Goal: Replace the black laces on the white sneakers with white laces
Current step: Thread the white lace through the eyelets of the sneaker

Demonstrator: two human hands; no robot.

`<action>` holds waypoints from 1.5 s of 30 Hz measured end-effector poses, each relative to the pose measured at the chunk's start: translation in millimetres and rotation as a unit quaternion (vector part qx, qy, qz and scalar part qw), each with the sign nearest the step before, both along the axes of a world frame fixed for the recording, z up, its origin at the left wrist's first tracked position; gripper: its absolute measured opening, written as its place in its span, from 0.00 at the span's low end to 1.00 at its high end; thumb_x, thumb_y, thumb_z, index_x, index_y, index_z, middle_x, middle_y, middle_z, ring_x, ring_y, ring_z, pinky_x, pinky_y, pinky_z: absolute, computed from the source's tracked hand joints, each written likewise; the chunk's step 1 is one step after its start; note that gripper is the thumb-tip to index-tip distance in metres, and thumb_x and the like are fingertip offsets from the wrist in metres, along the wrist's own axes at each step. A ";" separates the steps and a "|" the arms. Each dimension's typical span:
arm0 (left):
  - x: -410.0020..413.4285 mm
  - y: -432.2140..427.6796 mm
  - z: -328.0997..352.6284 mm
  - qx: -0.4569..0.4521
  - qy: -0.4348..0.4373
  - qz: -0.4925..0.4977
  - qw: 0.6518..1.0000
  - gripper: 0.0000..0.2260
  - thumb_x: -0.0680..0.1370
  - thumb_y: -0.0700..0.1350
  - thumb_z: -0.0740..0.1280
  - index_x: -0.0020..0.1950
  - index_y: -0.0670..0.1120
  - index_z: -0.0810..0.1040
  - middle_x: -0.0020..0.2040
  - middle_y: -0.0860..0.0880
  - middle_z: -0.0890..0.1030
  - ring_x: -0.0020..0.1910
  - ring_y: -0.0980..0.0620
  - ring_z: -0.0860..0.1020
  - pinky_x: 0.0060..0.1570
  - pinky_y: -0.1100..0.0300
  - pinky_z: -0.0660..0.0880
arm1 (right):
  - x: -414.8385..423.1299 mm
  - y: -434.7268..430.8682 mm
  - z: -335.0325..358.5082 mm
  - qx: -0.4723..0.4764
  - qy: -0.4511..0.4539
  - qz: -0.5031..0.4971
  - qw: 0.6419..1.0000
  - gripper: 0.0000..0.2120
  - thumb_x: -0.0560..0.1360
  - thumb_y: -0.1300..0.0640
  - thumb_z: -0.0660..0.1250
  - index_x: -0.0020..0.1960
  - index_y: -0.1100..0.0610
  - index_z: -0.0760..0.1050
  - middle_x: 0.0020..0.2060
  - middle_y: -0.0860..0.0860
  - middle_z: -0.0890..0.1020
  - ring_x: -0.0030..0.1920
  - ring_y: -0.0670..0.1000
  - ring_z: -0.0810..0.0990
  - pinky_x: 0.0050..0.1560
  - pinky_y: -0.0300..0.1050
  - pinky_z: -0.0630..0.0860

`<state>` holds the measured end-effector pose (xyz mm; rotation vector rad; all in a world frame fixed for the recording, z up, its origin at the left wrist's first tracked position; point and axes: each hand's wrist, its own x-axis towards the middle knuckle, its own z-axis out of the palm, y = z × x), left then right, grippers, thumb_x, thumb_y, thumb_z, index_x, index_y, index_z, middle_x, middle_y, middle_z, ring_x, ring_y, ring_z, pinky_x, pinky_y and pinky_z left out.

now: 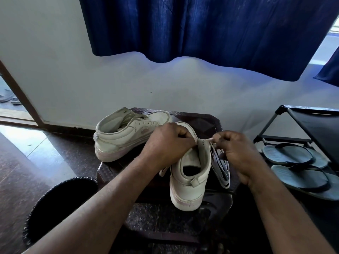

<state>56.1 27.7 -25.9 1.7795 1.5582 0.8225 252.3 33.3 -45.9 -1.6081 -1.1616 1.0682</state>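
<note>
Two white sneakers sit on a dark low table point(205, 121). The near sneaker point(190, 182) points away from me, heel toward me. My left hand point(165, 145) grips its upper edge by the top eyelets. My right hand point(236, 151) pinches the tip of a white lace point(220, 164) at those eyelets, and the rest of the lace hangs in loops down the shoe's right side. The far sneaker point(126, 132) lies at the back left with bare eyelets and no lace. No black lace is in view.
A dark round bin point(60, 208) stands on the floor at my left. A black shoe rack point(311, 125) at the right has grey flip-flops point(297, 162) beside it. A blue curtain point(201, 28) hangs on the wall behind. A doorway opens at far left.
</note>
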 end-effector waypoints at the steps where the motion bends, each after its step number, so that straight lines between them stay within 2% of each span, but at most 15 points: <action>1: -1.2 0.6 0.6 -0.005 0.006 -0.002 1.000 0.08 0.76 0.51 0.73 0.39 0.50 0.85 0.42 0.55 0.85 0.44 0.59 0.81 0.43 0.60 0.78 | 9.5 2.6 0.4 0.008 -0.019 -0.044 0.999 0.07 0.83 0.62 0.66 0.49 0.60 0.82 0.39 0.53 0.82 0.40 0.50 0.77 0.41 0.47 0.74; 5: -0.7 2.0 1.5 -0.008 0.005 -0.017 1.000 0.09 0.77 0.50 0.73 0.39 0.48 0.86 0.43 0.53 0.84 0.46 0.61 0.78 0.42 0.66 0.73 | 45.3 2.8 1.4 0.061 -0.194 -0.157 0.966 0.08 0.82 0.52 0.69 0.50 0.56 0.82 0.43 0.52 0.83 0.44 0.54 0.79 0.48 0.47 0.73; 7: 0.3 2.2 1.0 -0.008 0.000 -0.018 1.000 0.09 0.77 0.50 0.73 0.40 0.47 0.86 0.43 0.53 0.84 0.47 0.61 0.78 0.43 0.67 0.73 | 39.0 -2.2 3.9 0.090 -0.256 -0.115 0.956 0.05 0.79 0.50 0.72 0.50 0.51 0.80 0.46 0.49 0.83 0.49 0.53 0.80 0.51 0.46 0.72; 11: 2.9 2.4 0.2 0.005 0.006 -0.017 1.000 0.09 0.77 0.49 0.73 0.40 0.46 0.85 0.43 0.52 0.83 0.47 0.60 0.78 0.42 0.67 0.72 | 3.0 -8.7 5.8 0.129 -0.217 0.078 0.965 0.02 0.79 0.55 0.73 0.51 0.50 0.83 0.50 0.42 0.84 0.49 0.41 0.80 0.51 0.30 0.72; 17: 0.4 4.1 -0.9 0.014 0.004 -0.023 1.000 0.12 0.77 0.49 0.74 0.38 0.43 0.84 0.43 0.48 0.83 0.47 0.54 0.79 0.41 0.60 0.73 | -3.5 -5.7 1.1 0.091 -0.158 0.116 0.976 0.06 0.80 0.57 0.72 0.45 0.51 0.84 0.46 0.45 0.86 0.51 0.47 0.83 0.57 0.47 0.78; 20: -2.0 4.2 0.1 0.006 -0.009 -0.019 1.000 0.13 0.77 0.51 0.74 0.38 0.44 0.84 0.43 0.52 0.82 0.47 0.57 0.78 0.39 0.64 0.73 | 15.4 -3.5 2.1 0.073 -0.349 0.035 0.933 0.10 0.78 0.52 0.74 0.39 0.52 0.82 0.49 0.49 0.83 0.51 0.53 0.79 0.54 0.48 0.74; 23: -4.3 3.7 0.1 0.000 -0.028 -0.014 1.000 0.12 0.78 0.52 0.74 0.39 0.45 0.85 0.45 0.52 0.82 0.47 0.58 0.78 0.39 0.68 0.72 | 30.9 -5.5 5.8 0.049 -0.445 -0.040 0.893 0.08 0.77 0.48 0.73 0.40 0.47 0.81 0.56 0.49 0.82 0.60 0.59 0.74 0.66 0.57 0.71; 26: -4.3 3.3 -0.5 0.000 -0.036 -0.010 0.999 0.12 0.78 0.51 0.74 0.39 0.44 0.85 0.45 0.50 0.83 0.47 0.58 0.78 0.37 0.69 0.72 | 22.2 -3.9 2.6 0.134 -0.361 0.040 0.922 0.01 0.77 0.52 0.74 0.46 0.47 0.84 0.56 0.44 0.82 0.60 0.49 0.76 0.68 0.50 0.70; 28: -2.7 3.9 -1.4 0.009 -0.038 -0.011 0.999 0.12 0.78 0.50 0.74 0.38 0.44 0.85 0.44 0.53 0.81 0.45 0.59 0.78 0.37 0.68 0.71 | 4.6 -5.3 0.3 0.160 -0.231 0.129 0.951 0.03 0.78 0.58 0.73 0.49 0.53 0.85 0.55 0.44 0.84 0.58 0.45 0.80 0.63 0.40 0.73; 30: -1.8 4.2 -1.2 0.010 -0.042 -0.010 0.999 0.11 0.78 0.50 0.74 0.37 0.46 0.85 0.44 0.58 0.80 0.42 0.63 0.78 0.36 0.69 0.69 | -7.2 -4.7 -0.5 0.155 -0.177 0.165 0.958 0.06 0.80 0.61 0.70 0.48 0.53 0.84 0.52 0.45 0.85 0.56 0.45 0.82 0.59 0.40 0.76; 33: -3.6 4.9 -1.1 0.004 -0.043 -0.001 0.999 0.11 0.77 0.51 0.75 0.37 0.47 0.85 0.44 0.55 0.80 0.44 0.61 0.78 0.37 0.69 0.70 | -6.3 -2.1 -2.0 0.149 -0.174 0.171 0.958 0.13 0.80 0.62 0.70 0.41 0.46 0.79 0.50 0.46 0.85 0.55 0.48 0.82 0.58 0.46 0.76; 37: -6.9 4.6 0.2 -0.005 -0.050 0.005 0.999 0.12 0.77 0.51 0.75 0.37 0.45 0.84 0.47 0.50 0.82 0.46 0.56 0.78 0.42 0.62 0.73 | 16.8 2.1 -3.8 0.072 -0.412 0.077 0.905 0.08 0.78 0.51 0.73 0.40 0.48 0.79 0.53 0.45 0.81 0.63 0.55 0.73 0.59 0.49 0.67; 39: -7.9 4.2 0.6 -0.007 -0.049 0.005 0.999 0.13 0.77 0.51 0.75 0.38 0.45 0.83 0.48 0.49 0.82 0.45 0.56 0.78 0.41 0.64 0.72 | 21.6 -1.2 0.3 0.030 -0.445 0.044 0.894 0.09 0.79 0.48 0.72 0.40 0.46 0.78 0.56 0.46 0.79 0.65 0.57 0.70 0.61 0.51 0.64; 41: -8.0 4.0 0.7 -0.008 -0.054 0.007 0.998 0.13 0.77 0.51 0.75 0.38 0.44 0.83 0.47 0.48 0.83 0.40 0.57 0.77 0.36 0.67 0.70 | 21.1 -1.1 0.9 0.067 -0.415 0.057 0.906 0.09 0.78 0.50 0.72 0.40 0.46 0.79 0.54 0.46 0.80 0.65 0.54 0.70 0.63 0.51 0.64; 45: -6.4 4.7 0.4 0.003 -0.069 0.004 0.998 0.14 0.77 0.50 0.75 0.38 0.42 0.81 0.43 0.45 0.82 0.32 0.59 0.73 0.31 0.67 0.67 | 5.9 2.1 -9.2 0.163 -0.235 0.180 0.941 0.04 0.79 0.58 0.72 0.47 0.50 0.83 0.54 0.41 0.82 0.62 0.47 0.77 0.69 0.53 0.72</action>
